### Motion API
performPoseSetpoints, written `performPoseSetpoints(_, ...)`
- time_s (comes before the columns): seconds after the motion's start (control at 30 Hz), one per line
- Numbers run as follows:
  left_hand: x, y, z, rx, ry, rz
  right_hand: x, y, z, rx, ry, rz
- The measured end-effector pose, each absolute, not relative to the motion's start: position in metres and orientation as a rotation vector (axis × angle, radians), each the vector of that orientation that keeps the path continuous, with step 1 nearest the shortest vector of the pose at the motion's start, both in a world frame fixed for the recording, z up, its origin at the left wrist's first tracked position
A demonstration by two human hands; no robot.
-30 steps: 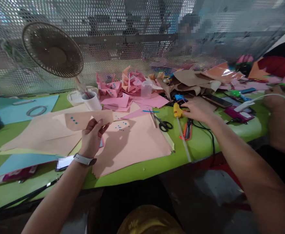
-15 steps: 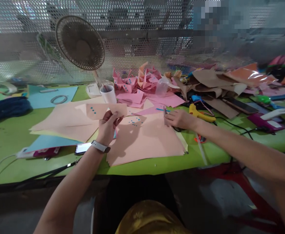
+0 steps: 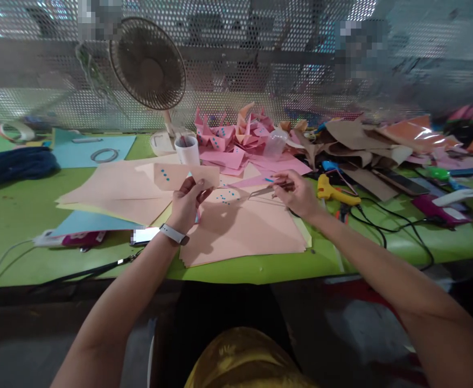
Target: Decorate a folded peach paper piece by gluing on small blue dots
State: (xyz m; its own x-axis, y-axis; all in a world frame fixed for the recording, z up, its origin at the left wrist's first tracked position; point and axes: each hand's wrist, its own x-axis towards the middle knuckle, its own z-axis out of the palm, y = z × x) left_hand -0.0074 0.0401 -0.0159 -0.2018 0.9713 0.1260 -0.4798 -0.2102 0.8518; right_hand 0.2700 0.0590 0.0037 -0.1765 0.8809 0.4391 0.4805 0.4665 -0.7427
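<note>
My left hand [image 3: 188,203] pinches a folded peach paper piece [image 3: 171,177] that carries a short row of blue dots. It is held up above a stack of peach paper sheets [image 3: 244,234]. Tweezers [image 3: 263,191] are gripped in my right hand [image 3: 299,195], their tips pointing left, over the sheets. Several small blue dots [image 3: 225,198] lie loose on the top sheet, just left of the tweezer tips. Beside my right fingers a thin blue strip [image 3: 269,180] lies on pink paper.
Behind the sheets are a white cup [image 3: 188,151], a fan [image 3: 150,67] and a heap of folded pink paper shapes [image 3: 236,132]. A yellow glue gun [image 3: 337,191] with black cables lies right of my right hand. Brown paper [image 3: 353,134] is piled at the back right.
My right hand has turned and lifted a little, and the tweezers now show, pointing left toward the loose dots. My left hand keeps its hold on the folded paper. The whole view shifted slightly.
</note>
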Motion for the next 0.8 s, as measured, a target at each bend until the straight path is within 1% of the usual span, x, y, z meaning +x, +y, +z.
performPoseSetpoints(0.1, -0.007, 0.04, -0.015, 0.853, 0.823, 1.655, 0.271, 0.064, 0.015, -1.121, -1.949, 0.445)
performPoseSetpoints(0.17, -0.007, 0.039, -0.015, 0.853, 0.818, 1.658, 0.269, 0.067, 0.023, -1.106, -2.031, 0.446)
performPoseSetpoints(0.33, -0.006, 0.039, -0.015, 0.842, 0.805, 1.655, 0.253, 0.075, 0.021, -1.02, -1.974, 0.73)
performPoseSetpoints(0.4, -0.006, 0.039, -0.015, 0.837, 0.804, 1.647, 0.247, 0.077, 0.015, -1.01, -1.964, 0.754)
performPoseSetpoints(0.57, -0.007, 0.04, -0.017, 0.838, 0.792, 1.654, 0.245, 0.078, 0.007, -1.185, -2.148, 0.426)
performPoseSetpoints(0.67, -0.006, 0.04, -0.017, 0.831, 0.79, 1.66, 0.245, 0.076, 0.006, -1.285, -2.21, 0.358)
performPoseSetpoints(0.73, -0.006, 0.039, -0.016, 0.824, 0.796, 1.658, 0.241, 0.074, 0.006, -1.262, -2.146, 0.489)
performPoseSetpoints(0.8, -0.005, 0.038, -0.015, 0.812, 0.797, 1.655, 0.233, 0.074, 0.005, -1.178, -1.974, 0.728)
